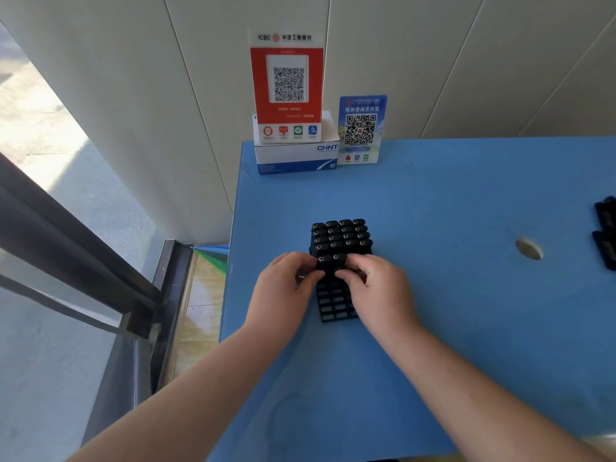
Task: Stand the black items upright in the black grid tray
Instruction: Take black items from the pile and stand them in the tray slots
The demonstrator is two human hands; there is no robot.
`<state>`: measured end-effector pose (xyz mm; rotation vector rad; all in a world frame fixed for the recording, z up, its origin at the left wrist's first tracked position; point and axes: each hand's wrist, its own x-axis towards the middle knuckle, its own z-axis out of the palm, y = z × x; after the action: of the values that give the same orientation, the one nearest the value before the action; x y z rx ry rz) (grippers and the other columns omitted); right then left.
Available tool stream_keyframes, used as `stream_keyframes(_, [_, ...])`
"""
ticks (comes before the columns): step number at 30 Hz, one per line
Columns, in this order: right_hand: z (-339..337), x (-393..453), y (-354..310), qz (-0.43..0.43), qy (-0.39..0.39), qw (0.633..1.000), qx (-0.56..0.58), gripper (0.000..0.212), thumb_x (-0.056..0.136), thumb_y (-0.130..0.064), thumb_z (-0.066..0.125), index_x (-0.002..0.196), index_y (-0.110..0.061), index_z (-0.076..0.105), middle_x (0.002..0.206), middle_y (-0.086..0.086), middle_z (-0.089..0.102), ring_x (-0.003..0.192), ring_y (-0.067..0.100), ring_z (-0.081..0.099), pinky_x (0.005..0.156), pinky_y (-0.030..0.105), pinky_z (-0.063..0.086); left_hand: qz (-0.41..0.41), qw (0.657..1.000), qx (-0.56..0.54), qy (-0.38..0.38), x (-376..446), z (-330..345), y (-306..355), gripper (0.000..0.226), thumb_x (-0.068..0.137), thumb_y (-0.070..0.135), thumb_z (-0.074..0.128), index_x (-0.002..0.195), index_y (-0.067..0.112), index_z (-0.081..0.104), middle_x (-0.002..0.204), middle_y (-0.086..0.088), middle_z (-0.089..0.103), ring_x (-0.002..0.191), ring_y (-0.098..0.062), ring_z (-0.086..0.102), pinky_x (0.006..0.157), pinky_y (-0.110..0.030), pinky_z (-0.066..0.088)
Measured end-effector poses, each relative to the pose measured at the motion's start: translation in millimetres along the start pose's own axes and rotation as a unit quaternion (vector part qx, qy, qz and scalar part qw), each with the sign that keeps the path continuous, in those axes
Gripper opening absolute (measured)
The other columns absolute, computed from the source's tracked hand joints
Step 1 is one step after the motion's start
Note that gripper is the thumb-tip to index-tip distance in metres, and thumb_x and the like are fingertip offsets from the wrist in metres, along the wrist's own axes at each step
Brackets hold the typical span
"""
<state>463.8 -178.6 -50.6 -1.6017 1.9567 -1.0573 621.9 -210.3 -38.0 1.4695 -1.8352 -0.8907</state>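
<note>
The left hand [286,285] pinched one small, rigid black plastic item [322,261] over the black grid tray [335,311] mid-table; the right hand [373,288] pinched its neighbour [338,260]. Light, probably slick: best gripped by the flat sides.

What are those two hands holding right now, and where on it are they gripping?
The left hand and right hand each pinch a small black item by its lower sides, standing them in the black grid tray.

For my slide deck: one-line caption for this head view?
Both hands seat black items in the half-filled black grid tray on a blue table.
</note>
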Motion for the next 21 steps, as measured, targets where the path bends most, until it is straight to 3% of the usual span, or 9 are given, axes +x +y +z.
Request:
stream_keyframes(4, [-3.7, -0.9, -2.0, 0.035, -0.015, 0.999, 0.01, 0.006, 0.087, -0.016, 0.075, 0.091, -0.021, 0.075, 0.086, -0.012, 0.072, 0.08, 0.002, 0.067, 0.074, 0.024, 0.054, -0.033, 0.999, -0.02, -0.008, 0.7, -2.0, 2.7, 0.011, 0.086, 0.024, 0.072, 0.084, 0.031, 0.063, 0.085, 0.015, 0.066, 0.08, 0.006, 0.06, 0.066, -0.004, 0.039])
stream_keyframes(8, [-13.6, -8.1, -3.5, 0.068, -0.015, 0.997, 0.032, 0.02, 0.083, -0.015, 0.08, 0.1, -0.021, 0.072, 0.09, -0.013, 0.069, 0.082, -0.003, 0.065, 0.073, 0.007, 0.048, -0.031, 0.999, -0.03, -0.003, 1.1, -7.3, 8.0, 0.016, 0.084, 0.023, 0.073, 0.082, 0.028, 0.059, 0.083, 0.012, 0.065, 0.075, 0.003, 0.059, 0.064, -0.007, 0.039])
stream_keyframes(12, [-32.9, -21.9, -4.2, 0.06, 0.021, 0.998, -0.004, 0.022, 0.085, -0.018, 0.078, 0.106, -0.023, 0.072, 0.093, -0.012, 0.069, 0.084, 0.004, 0.065, 0.082, 0.026, 0.055, 0.016, 0.999, -0.043, -0.011, -6.6, -16.6, 27.0, 0.016, 0.088, 0.017, 0.068, 0.083, 0.029, 0.059, 0.084, 0.013, 0.066, 0.079, 0.003, 0.06, 0.067, -0.006, 0.041])
stream_keyframes(16, [-67.1, -38.9, 0.1, 0.04, 0.047, 0.995, -0.077, 0.02, 0.088, -0.023, 0.073, 0.107, -0.024, 0.071, 0.096, -0.015, 0.066, 0.09, 0.004, 0.063, 0.086, 0.032, 0.055, 0.119, 0.99, -0.011, -0.079, -18.2, -12.3, 47.7, 0.014, 0.09, 0.017, 0.066, 0.094, 0.029, 0.06, 0.095, 0.017, 0.06, 0.088, 0.002, 0.06, 0.079, -0.012, 0.047])
stream_keyframes(18, [-86.9, -47.4, 5.8, 0.046, 0.076, 0.99, -0.109, 0.021, 0.088, -0.025, 0.074, 0.108, -0.023, 0.07, 0.098, -0.015, 0.065, 0.091, 0.005, 0.063, 0.087, 0.033, 0.055, 0.166, 0.978, 0.055, -0.112, -19.6, -4.1, 53.8, 0.015, 0.093, 0.024, 0.062, 0.108, 0.029, 0.062, 0.106, 0.019, 0.056, 0.094, 0.0, 0.058, 0.084, -0.022, 0.05])
stream_keyframes(21, [-121.1, -64.4, 15.8, 0.079, 0.097, 0.979, -0.161, 0.028, 0.088, -0.027, 0.073, 0.115, -0.022, 0.068, 0.106, -0.013, 0.064, 0.1, 0.007, 0.062, 0.092, 0.03, 0.052, 0.234, 0.945, 0.175, -0.144, -18.7, 13.7, 63.1, 0.03, 0.096, 0.03, 0.055, 0.126, 0.027, 0.057, 0.122, 0.013, 0.052, 0.11, -0.011, 0.053, 0.088, -0.024, 0.045])
